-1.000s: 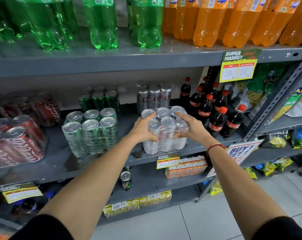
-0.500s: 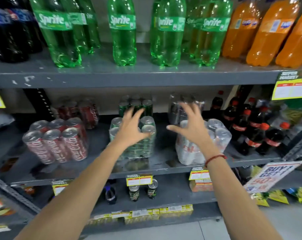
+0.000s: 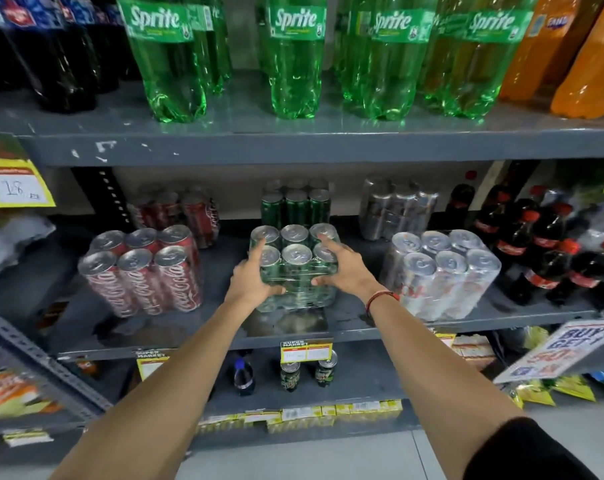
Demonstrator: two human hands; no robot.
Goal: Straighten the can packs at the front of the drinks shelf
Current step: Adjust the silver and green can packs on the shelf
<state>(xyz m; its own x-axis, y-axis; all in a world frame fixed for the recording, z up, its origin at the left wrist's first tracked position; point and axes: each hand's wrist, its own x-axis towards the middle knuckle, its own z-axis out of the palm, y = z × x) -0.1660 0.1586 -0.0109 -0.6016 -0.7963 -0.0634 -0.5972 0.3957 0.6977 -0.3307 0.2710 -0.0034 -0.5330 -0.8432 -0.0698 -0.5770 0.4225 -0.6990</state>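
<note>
Head view. Grip: both hands clasp the green can pack (image 3: 293,265), one on each flank. The left hand (image 3: 255,275) wraps the pack's left side, thumb across the front wrap and index finger laid up over a can top; the right hand (image 3: 342,268) mirrors it on the right side, thumb on the front face, fingers reaching over the top rear cans. Neither hand is spread free; each is pressed against the shrink-wrap.

Change: half a second ago the hands were open in the air, travelling away from the silver can pack (image 3: 442,271); a second ago they were clasped on that silver pack. The silver pack now stands released, just right of the green pack, so it appears dealt with and the green pack is the one in hand. The red can pack (image 3: 144,271), left of the green pack, leans and sits skewed; it probably remains to be done.

Position and orientation: the green pack stands upright at the front of the middle shelf (image 3: 349,323), between the red and silver packs, apart from both. It is three cans wide and two deep, so its long axis runs left to right, nearly parallel with the shelf edge, with the broad face towards the aisle. A second green pack stands directly behind it.
</note>
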